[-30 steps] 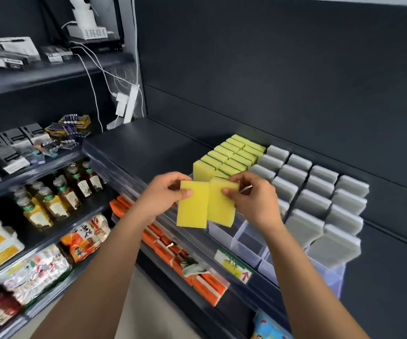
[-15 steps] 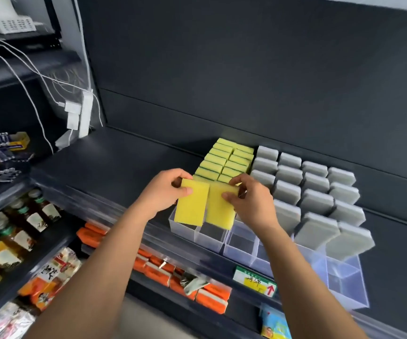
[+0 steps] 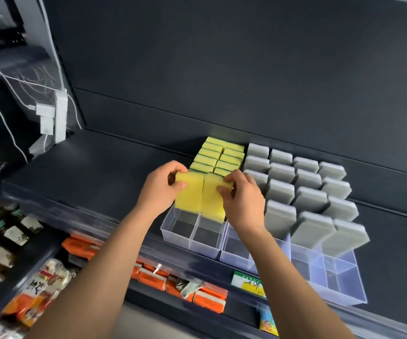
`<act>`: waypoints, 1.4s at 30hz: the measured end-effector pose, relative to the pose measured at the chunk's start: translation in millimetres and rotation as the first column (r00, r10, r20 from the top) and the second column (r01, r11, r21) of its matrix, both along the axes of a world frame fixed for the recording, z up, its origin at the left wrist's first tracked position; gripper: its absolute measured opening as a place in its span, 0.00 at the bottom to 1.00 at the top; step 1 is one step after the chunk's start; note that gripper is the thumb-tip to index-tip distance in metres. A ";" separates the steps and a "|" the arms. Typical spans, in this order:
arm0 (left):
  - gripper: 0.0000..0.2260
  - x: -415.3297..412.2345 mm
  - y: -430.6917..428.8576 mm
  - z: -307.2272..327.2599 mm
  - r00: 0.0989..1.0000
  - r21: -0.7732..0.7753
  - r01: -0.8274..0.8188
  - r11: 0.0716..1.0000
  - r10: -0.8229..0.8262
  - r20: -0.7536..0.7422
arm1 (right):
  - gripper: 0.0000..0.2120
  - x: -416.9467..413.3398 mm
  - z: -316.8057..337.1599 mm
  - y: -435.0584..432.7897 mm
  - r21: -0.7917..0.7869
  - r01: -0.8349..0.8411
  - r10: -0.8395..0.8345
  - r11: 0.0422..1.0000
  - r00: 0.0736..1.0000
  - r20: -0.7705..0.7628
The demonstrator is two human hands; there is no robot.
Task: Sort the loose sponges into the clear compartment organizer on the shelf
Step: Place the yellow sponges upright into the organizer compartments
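left hand (image 3: 159, 192) pinching yellow sponge (image 3: 189, 193), right hand (image 3: 242, 201) pinching second sponge (image 3: 213, 196)

dark shelf (image 3: 114, 167) (clear organizer (image 3: 192, 237) atop)

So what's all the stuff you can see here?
shelf: one, dark, middle of view
organizer: one, clear, on the shelf
held sponges: two, yellow, one per hand, over the organizer's front left
stored sponges: about a dozen, yellow-green, organizer's back left
grey sponges: about fifteen, grey, organizer's right side
plugs: a few, white, back left
packets: several, orange, a level lower
price label: one, green-yellow, shelf's front edge
left hand: one, grips the left held sponge
right hand: one, grips the right held sponge
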State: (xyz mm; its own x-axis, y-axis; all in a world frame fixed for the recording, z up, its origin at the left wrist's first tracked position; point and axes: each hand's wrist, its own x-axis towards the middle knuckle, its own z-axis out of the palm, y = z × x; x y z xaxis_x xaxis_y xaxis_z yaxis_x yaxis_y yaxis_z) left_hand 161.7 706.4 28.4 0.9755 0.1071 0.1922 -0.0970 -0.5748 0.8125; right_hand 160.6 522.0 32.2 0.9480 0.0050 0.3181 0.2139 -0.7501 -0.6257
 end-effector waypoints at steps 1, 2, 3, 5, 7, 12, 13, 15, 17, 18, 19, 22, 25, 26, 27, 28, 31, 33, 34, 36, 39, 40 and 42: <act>0.11 0.0 0.6 -0.6 1.000 0.010 0.003 1.000 -0.003 0.007 | 0.08 -0.2 -0.7 1.2 -0.003 0.001 -0.001 1.000 1.000 0.007; 0.11 -0.2 1.6 -1.8 1.000 0.019 0.008 1.000 -0.009 0.006 | 0.08 -0.8 -1.5 1.8 -0.011 -0.003 0.003 1.000 1.000 0.009; 0.11 -0.7 2.7 -3.1 1.000 0.027 0.016 1.000 -0.016 0.002 | 0.08 -1.8 -2.5 2.2 -0.021 -0.011 0.011 1.000 1.000 0.013; 0.11 -2.0 4.5 -5.2 0.999 0.043 0.033 0.999 -0.033 0.004 | 0.07 -5.4 -5.6 1.7 -0.045 -0.028 0.030 0.999 0.999 0.030; 0.11 -3.2 3.6 -6.1 0.998 0.065 0.055 0.996 -0.057 0.028 | 0.07 -9.8 -9.1 -0.2 -0.084 -0.044 0.050 0.996 0.997 0.064; 0.10 -7.4 -2.5 -11.6 0.993 0.166 0.056 0.985 -0.072 0.090 | 0.06 -14.9 -15.9 -1.4 -0.183 -0.047 0.072 0.982 0.988 0.134; 0.09 -8.2 -2.3 -12.4 0.993 0.171 0.057 0.984 -0.074 0.095 | 0.06 -15.4 -16.8 -1.0 -0.191 -0.048 0.076 0.980 0.987 0.143; 0.09 -9.1 -0.9 -13.7 0.993 0.198 0.073 0.978 -0.090 0.078 | 0.06 -15.7 -19.7 -1.5 -0.221 -0.051 0.081 0.974 0.989 0.127; 0.09 -10.4 0.7 -18.3 0.993 0.237 0.101 0.966 -0.113 0.036 | 0.07 -16.4 -24.3 -1.4 -0.270 -0.065 0.091 0.961 0.992 0.086; 0.09 -11.5 1.0 -22.4 0.993 0.253 0.108 0.961 -0.118 0.025 | 0.07 -17.1 -27.0 -1.1 -0.285 -0.073 0.100 0.956 0.992 0.080; 0.09 -12.6 1.1 -27.0 0.993 0.265 0.106 0.958 -0.118 0.030 | 0.07 -17.4 -30.3 -0.5 -0.292 -0.079 0.109 0.953 0.990 0.086; 0.10 -13.8 0.8 -37.0 0.990 0.318 0.055 0.947 -0.093 0.106 | 0.08 -16.8 -36.4 1.6 -0.335 -0.062 0.120 0.940 0.981 0.156; 0.10 -12.1 0.4 -39.9 0.968 0.430 0.020 0.903 -0.124 0.217 | 0.10 -15.3 -39.2 0.4 -0.421 -0.036 0.136 0.907 0.968 0.211; 0.11 -11.6 0.2 -40.9 0.960 0.465 0.018 0.885 -0.144 0.238 | 0.10 -14.7 -40.3 0.4 -0.452 -0.028 0.138 0.892 0.967 0.213; 0.11 -11.4 0.0 -41.6 0.956 0.488 0.015 0.873 -0.155 0.248 | 0.11 -14.1 -41.0 0.6 -0.482 -0.018 0.135 0.876 0.969 0.208; 0.11 -11.2 0.0 -42.3 0.956 0.499 0.011 0.866 -0.156 0.249 | 0.10 -13.7 -42.0 0.9 -0.504 -0.011 0.131 0.864 0.970 0.203; 0.11 -11.6 0.4 -40.0 0.958 0.521 0.000 0.854 -0.150 0.245 | 0.09 -16.7 -41.9 0.0 -0.495 -0.012 0.137 0.869 0.967 0.217; 0.11 -12.9 0.0 -35.8 0.957 0.543 -0.008 0.840 -0.151 0.248 | 0.07 -18.3 -37.6 -2.6 -0.408 -0.010 0.135 0.913 0.951 0.278; 0.11 -13.8 -0.6 -33.8 0.955 0.548 -0.013 0.836 -0.152 0.255 | 0.08 -17.4 -32.4 -4.8 -0.347 -0.004 0.122 0.938 0.940 0.320; 0.12 -15.9 -3.6 -30.4 0.949 0.539 -0.018 0.842 -0.156 0.275 | 0.07 -8.4 -20.4 -12.9 -0.259 0.021 0.081 0.966 0.923 0.377; 0.13 -17.2 -12.3 -26.4 0.940 0.536 -0.017 0.844 -0.170 0.297 | 0.06 15.8 -5.9 -34.0 -0.279 0.130 -0.039 0.951 0.950 0.309; 0.13 -16.9 -15.9 -25.0 0.938 0.542 -0.015 0.840 -0.176 0.300 | 0.08 23.1 -2.3 -41.6 -0.311 0.155 -0.081 0.938 0.968 0.238; 0.12 -15.4 -22.1 -22.9 0.937 0.553 -0.008 0.833 -0.187 0.295 | 0.13 36.1 1.6 -53.0 -0.399 0.152 -0.129 0.904 0.988 0.085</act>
